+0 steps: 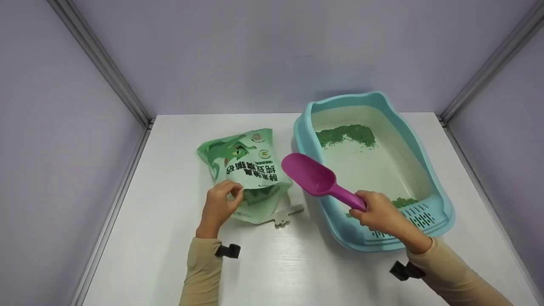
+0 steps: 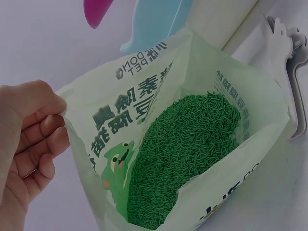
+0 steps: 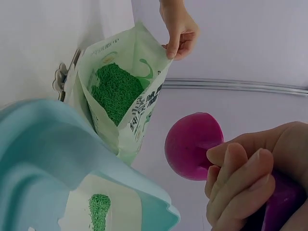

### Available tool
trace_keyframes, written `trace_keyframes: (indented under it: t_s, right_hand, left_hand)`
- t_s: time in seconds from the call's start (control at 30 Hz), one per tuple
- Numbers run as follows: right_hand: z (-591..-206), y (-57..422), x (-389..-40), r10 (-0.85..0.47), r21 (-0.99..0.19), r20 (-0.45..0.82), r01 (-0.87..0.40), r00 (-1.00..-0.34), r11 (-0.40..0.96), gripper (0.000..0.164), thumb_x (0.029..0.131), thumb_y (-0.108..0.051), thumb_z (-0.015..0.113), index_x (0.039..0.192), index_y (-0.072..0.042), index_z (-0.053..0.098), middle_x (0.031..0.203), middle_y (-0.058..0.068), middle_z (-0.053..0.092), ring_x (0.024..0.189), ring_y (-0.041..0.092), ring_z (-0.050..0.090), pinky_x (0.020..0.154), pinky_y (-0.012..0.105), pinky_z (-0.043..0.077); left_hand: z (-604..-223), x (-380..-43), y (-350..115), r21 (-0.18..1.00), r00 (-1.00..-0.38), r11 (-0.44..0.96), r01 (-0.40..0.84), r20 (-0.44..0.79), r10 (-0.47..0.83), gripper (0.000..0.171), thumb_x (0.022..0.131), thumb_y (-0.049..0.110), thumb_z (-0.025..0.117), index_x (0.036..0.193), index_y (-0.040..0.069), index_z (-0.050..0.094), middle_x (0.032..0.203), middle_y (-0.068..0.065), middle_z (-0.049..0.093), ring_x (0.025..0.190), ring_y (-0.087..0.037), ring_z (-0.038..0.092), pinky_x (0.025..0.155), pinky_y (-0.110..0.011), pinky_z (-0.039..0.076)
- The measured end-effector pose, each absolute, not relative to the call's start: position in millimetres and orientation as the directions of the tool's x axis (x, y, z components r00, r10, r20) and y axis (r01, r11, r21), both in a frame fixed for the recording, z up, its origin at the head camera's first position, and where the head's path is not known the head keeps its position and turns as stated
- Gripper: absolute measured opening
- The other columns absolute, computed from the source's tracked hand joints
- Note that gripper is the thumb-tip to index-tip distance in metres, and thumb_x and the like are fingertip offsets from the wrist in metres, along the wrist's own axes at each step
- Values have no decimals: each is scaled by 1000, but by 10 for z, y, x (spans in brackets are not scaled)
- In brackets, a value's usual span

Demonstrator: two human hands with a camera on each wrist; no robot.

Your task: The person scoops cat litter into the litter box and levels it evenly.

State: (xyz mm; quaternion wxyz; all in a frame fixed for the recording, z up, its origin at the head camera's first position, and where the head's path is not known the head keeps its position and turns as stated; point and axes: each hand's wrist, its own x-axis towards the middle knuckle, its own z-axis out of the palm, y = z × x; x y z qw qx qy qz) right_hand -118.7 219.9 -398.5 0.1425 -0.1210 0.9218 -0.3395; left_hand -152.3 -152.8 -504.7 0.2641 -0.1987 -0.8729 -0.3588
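A pale green bag of cat litter (image 1: 250, 163) lies on the table with its mouth toward me. My left hand (image 1: 222, 202) pinches the edge of its opening between thumb and finger, holding the mouth wide. Inside, green litter pellets (image 2: 187, 139) show in the left wrist view. My right hand (image 1: 380, 212) grips the handle of a magenta scoop (image 1: 312, 174), raised over the left rim of a blue litter box (image 1: 308, 131). No pellets show in the scoop's bowl. On the box floor lie a patch of green pellets (image 1: 352, 134) at the far end and a smaller one near the slotted step.
A grey-white flat clip-like piece (image 1: 282, 216) with a scalloped edge lies by the bag's mouth. Pale walls (image 1: 272, 55) enclose the white table (image 1: 170, 140) at the back and on both sides. The litter box takes up the table's right part.
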Motion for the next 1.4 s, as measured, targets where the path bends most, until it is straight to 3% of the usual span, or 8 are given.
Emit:
trace_keyframes:
  t_s: [0.27, 0.53, 0.73, 0.97, 1.4]
  right_hand:
    - [-4047, 2146, -1118, -409, -671, -157, -207, -899, 712, 6, 82, -2, 60, 85, 3, 58, 58, 5, 55, 45, 5, 45, 43, 14, 38]
    - [-4115, 2081, -1075, -454, -623, -162, -266, -876, 736, 4, 79, 0, 61, 81, 2, 59, 59, 0, 46, 50, 6, 39, 45, 15, 31]
    - [-4165, 2033, -1057, -489, -592, -143, -322, -860, 739, 4, 77, -3, 62, 76, -1, 58, 58, -4, 42, 52, 5, 35, 46, 17, 28]
    - [-4223, 1967, -1045, -467, -645, -247, -216, -849, 733, 5, 82, -3, 61, 82, 2, 59, 58, -1, 49, 45, 5, 43, 42, 14, 35]
    - [-4364, 1793, -992, -413, -673, -277, -131, -868, 728, 8, 84, -4, 61, 82, 3, 57, 59, 3, 51, 46, 8, 45, 43, 16, 37]
  left_hand:
    - [-4979, -1543, -1541, 502, -777, 672, 545, 602, 182, 6, 82, 1, 70, 79, 6, 68, 70, -6, 65, 64, -14, 59, 59, -31, 52]
    - [-4847, -1563, -1563, 556, -853, 678, 480, 478, 211, 5, 85, 2, 67, 82, 5, 70, 73, -8, 67, 66, -16, 62, 64, -36, 55]
    - [-4748, -1588, -1575, 558, -877, 694, 454, 417, 238, 6, 84, 2, 68, 80, 4, 71, 74, -9, 68, 67, -17, 64, 65, -32, 55]
    - [-4651, -1603, -1585, 570, -895, 699, 433, 365, 257, 5, 84, 3, 69, 80, 3, 72, 75, -10, 69, 68, -19, 64, 65, -33, 55]
    - [-4682, -1588, -1588, 555, -887, 704, 443, 385, 255, 5, 82, 2, 69, 77, 3, 71, 73, -10, 69, 67, -18, 64, 63, -30, 54]
